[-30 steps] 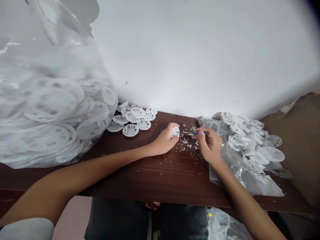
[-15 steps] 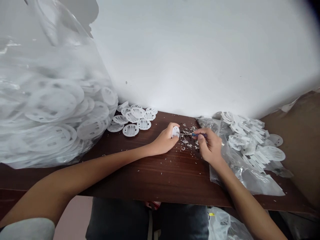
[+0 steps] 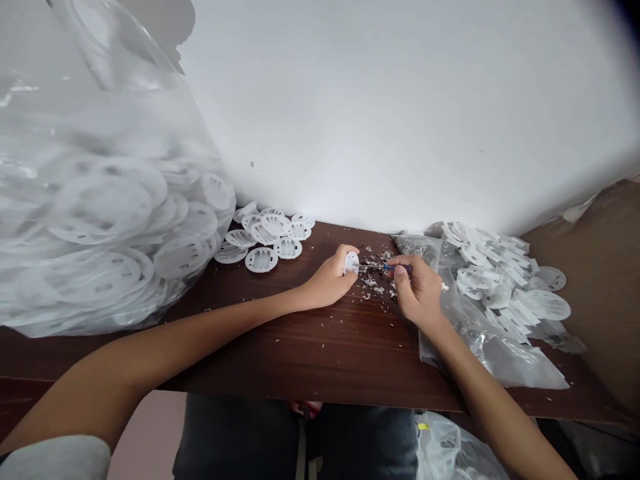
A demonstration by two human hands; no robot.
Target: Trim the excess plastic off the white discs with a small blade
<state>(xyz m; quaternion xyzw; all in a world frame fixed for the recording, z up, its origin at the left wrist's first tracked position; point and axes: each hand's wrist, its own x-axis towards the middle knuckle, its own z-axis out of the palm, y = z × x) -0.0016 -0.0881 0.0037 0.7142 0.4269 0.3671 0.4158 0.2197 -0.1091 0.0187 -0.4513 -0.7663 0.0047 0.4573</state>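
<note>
white plastic disc [image 3: 351,262] cupped in curled left hand [image 3: 327,277] near tabletop [image 3: 300,360] back edge, small blue-handled screwdriver [image 3: 395,267] pinched in right hand [image 3: 417,288], tip at disc, dark scraps [image 3: 373,282] between; large clear bag of discs [image 3: 100,167] bulging at back-left corner, loose discs [image 3: 263,260] beside it, discs heaped on a clear bag [image 3: 493,280] at right, possibly the finished ones.

A white plastic disc [image 3: 351,263] was held up, a blue-handled precision screwdriver's [image 3: 395,267] thin steel shaft [image 3: 371,266] level against its rim.

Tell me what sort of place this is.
Likely a manual piecework bench: a big clear plastic bag of round white plastic discs, a dark wooden table strewn with trimmings, and a blue-handled metal tool in the right hand.
</note>
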